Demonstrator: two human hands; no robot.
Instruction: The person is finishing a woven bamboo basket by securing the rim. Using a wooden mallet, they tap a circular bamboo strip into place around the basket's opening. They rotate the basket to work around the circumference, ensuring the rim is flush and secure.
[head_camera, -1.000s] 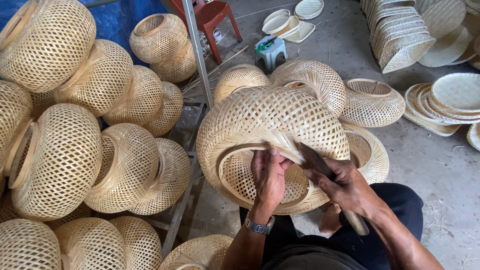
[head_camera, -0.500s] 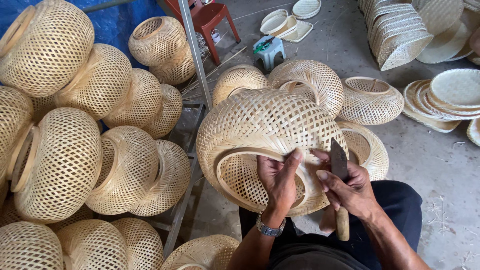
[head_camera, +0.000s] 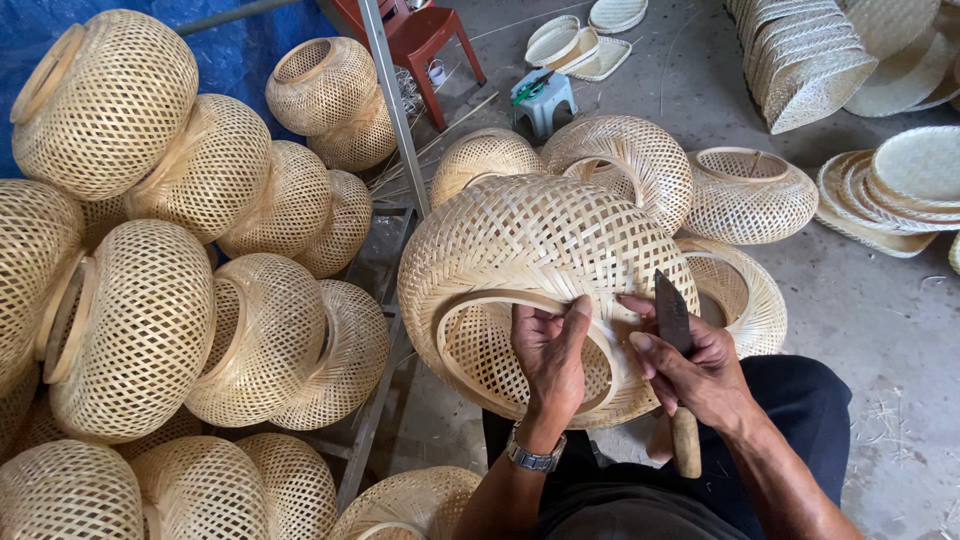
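Observation:
A large round woven bamboo basket (head_camera: 520, 250) rests on my lap with its open rim turned toward me. My left hand (head_camera: 548, 355) grips the rim, thumb outside and fingers over the edge; a watch sits on that wrist. My right hand (head_camera: 695, 370) holds a knife (head_camera: 673, 330) with a wooden handle, its dark blade pointing up beside the rim. The right forefinger reaches toward the left thumb at the rim's edge.
Several similar round baskets (head_camera: 150, 320) are piled at the left against a blue tarp. More baskets (head_camera: 745, 190) lie behind the one on my lap. Flat woven trays (head_camera: 900, 180) are stacked at right. A red stool (head_camera: 420, 40), a small blue stool (head_camera: 545, 95) and a metal pole (head_camera: 390, 100) stand behind.
The knife has swung from lying low across the rim to standing blade-up beside it. My left hand has shifted right along the rim. The basket has turned slightly.

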